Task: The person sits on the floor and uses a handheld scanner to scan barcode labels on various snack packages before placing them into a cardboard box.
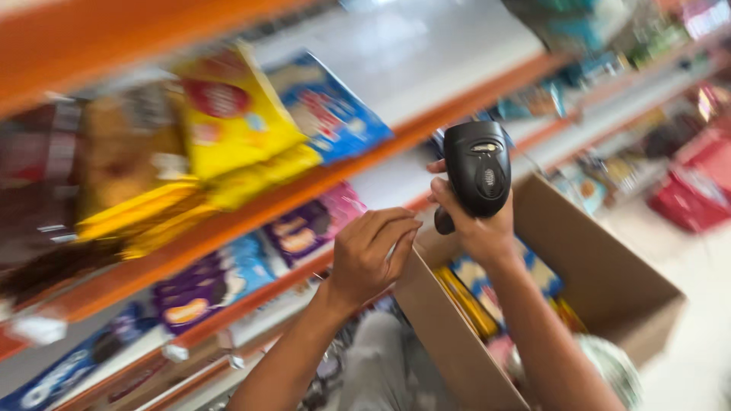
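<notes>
Yellow packets and a blue packet lie on the orange-edged shelf. Below, the left hand curls its fingers together at the flap of the cardboard box. The right hand grips a black barcode scanner above that box.

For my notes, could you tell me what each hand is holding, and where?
The right hand grips a black scanner by its handle. The left hand pinches something small, unclear.
</notes>
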